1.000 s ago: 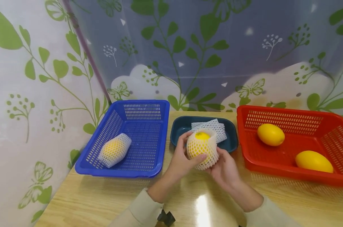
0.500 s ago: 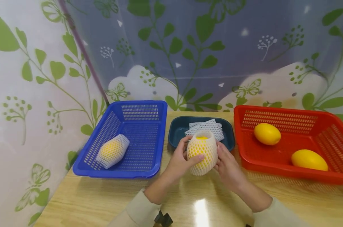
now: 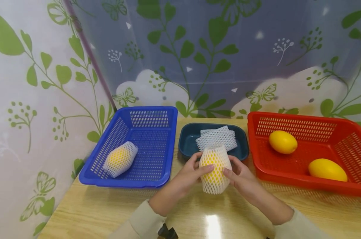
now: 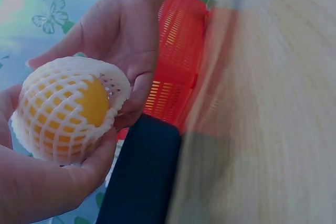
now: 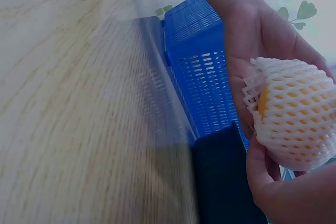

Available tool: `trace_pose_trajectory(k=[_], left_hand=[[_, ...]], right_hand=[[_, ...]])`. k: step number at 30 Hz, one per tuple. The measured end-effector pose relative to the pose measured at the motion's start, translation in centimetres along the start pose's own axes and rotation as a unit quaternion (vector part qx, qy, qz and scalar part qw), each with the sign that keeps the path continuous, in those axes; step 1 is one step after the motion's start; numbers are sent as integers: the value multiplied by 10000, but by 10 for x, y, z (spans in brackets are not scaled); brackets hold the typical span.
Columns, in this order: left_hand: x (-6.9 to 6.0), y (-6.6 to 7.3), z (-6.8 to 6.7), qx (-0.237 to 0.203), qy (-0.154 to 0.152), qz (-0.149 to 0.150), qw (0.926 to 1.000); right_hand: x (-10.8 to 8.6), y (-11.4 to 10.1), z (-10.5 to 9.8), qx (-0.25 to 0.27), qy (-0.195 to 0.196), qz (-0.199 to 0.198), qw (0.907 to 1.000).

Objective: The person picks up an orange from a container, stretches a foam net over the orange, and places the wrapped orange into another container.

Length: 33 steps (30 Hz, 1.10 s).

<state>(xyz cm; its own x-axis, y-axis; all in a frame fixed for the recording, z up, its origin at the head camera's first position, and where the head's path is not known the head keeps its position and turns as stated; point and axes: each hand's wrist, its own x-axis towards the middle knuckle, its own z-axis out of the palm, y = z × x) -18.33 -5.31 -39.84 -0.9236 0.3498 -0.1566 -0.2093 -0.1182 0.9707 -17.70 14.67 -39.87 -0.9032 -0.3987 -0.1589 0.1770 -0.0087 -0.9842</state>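
Note:
A yellow, lemon-like fruit in a white foam net sleeve (image 3: 215,171) is held upright between both hands, in front of the dark green tray. My left hand (image 3: 187,174) grips its left side, with the thumb across the front. On the right side my right hand (image 3: 247,181) holds it, its thumb pressing the net. The sleeve (image 3: 211,188) extends below the fruit and covers its top in the head view. In the left wrist view the sleeve's open end bares part of the fruit (image 4: 93,103). The right wrist view shows the netted fruit (image 5: 299,114) between both hands.
The dark green tray (image 3: 184,151) holds white foam net sleeves (image 3: 217,137). At left, a blue basket (image 3: 165,177) contains a netted yellow fruit (image 3: 120,159). The red basket (image 3: 267,174) at right has two bare yellow fruits (image 3: 283,142). All stand on a wooden table (image 3: 108,209).
The netted fruit has come slightly nearer and tilted, so its yellow top no longer shows in the head view. My right thumb has moved onto the front of the net.

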Motion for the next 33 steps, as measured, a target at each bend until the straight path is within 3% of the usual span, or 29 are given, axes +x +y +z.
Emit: trace_pose_trajectory(k=[11,17,23,33], left_hand=[[-12,-11,1,-762,-120,-883,9931],[-19,-17,-4,-1087,-310,-887,9896],[-21,-18,-6,-1076,-471,-879,9892],[-22,-18,-3,-962,-363,-960,9901]], right_hand=[[-2,8,-1,289,-430,578,9970],[-4,13,-4,550,-641,762,9935],[-6,14,-5,642,-656,875,9919],[-9,14,-4,641,-721,873,9915]])
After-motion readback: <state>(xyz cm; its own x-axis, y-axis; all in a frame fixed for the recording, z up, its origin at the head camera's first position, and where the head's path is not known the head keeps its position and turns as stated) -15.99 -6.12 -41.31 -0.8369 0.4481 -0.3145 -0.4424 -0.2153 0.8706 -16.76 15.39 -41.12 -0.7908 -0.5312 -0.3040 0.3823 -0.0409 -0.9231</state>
